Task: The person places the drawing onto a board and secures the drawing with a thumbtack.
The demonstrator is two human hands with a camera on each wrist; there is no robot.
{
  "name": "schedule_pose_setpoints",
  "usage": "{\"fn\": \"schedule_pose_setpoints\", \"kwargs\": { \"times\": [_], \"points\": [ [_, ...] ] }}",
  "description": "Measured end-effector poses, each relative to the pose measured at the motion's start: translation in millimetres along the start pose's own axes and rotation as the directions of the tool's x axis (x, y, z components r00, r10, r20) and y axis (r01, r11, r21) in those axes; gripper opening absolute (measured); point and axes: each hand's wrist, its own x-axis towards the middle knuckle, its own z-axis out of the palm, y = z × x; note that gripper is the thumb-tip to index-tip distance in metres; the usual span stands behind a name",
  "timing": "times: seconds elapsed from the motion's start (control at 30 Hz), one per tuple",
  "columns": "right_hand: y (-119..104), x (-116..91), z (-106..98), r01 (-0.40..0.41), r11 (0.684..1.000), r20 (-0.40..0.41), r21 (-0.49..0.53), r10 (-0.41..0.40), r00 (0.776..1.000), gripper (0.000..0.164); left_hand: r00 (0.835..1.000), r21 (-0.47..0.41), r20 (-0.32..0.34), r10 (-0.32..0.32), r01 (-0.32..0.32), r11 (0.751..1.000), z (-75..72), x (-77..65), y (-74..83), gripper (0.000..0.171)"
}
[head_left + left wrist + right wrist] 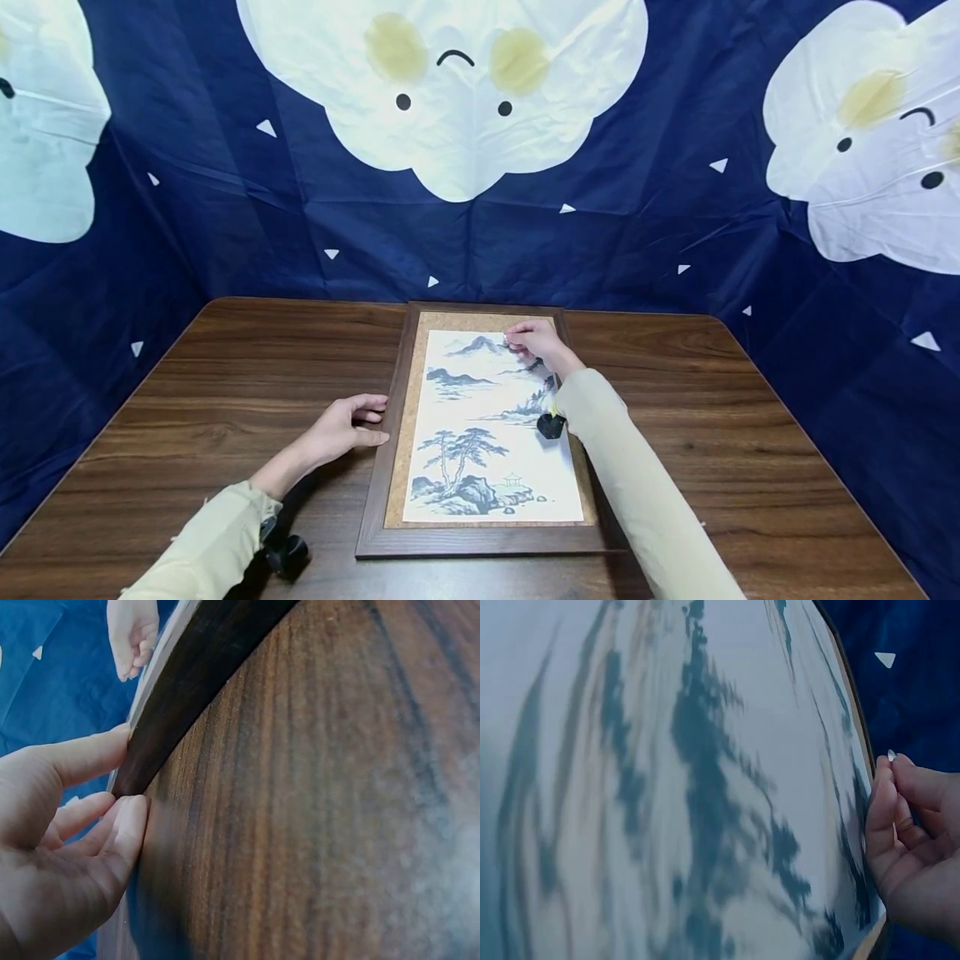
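A framed cork board lies on the table, and a sheet with an ink landscape painting rests on the cork. My right hand is over the sheet's upper part, near its top edge. Thumb and index finger pinch a small clear push pin, mostly hidden by the fingertips. My left hand is at the left side of the brown frame. Up close, the left wrist view has its fingertips touching the frame's outer edge, fingers relaxed.
The dark wood table extends on both sides of the board. Behind it hangs a navy cloth with white clouds and small triangles. A black wrist camera hangs over the sheet, and another camera is at the left wrist.
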Motion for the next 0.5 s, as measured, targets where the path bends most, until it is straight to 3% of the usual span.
{"fn": "schedule_pose_setpoints", "kwargs": {
  "times": [0.13, 0.3, 0.5],
  "points": [
    [-2, 6, 9, -0.022, 0.999, -0.062, -0.031, 0.020, 0.998, 0.020, 1.000, 0.016, -0.005, -0.005, 0.005, 1.000, -0.2, 0.9, -1.8, 0.056],
    [-4, 12, 16, 0.019, 0.984, -0.119, -0.180, -0.041, 0.992, 0.014, 1.000, 0.018, -0.004, -0.022, 0.022, 1.000, -0.3, 0.9, -1.9, 0.056],
    [-8, 16, 21, 0.048, 0.958, -0.120, -0.284, -0.085, 0.989, 0.010, 1.000, -0.024, 0.006, -0.017, 0.017, 1.000, -0.3, -0.2, -0.3, 0.056]
  ]
}}
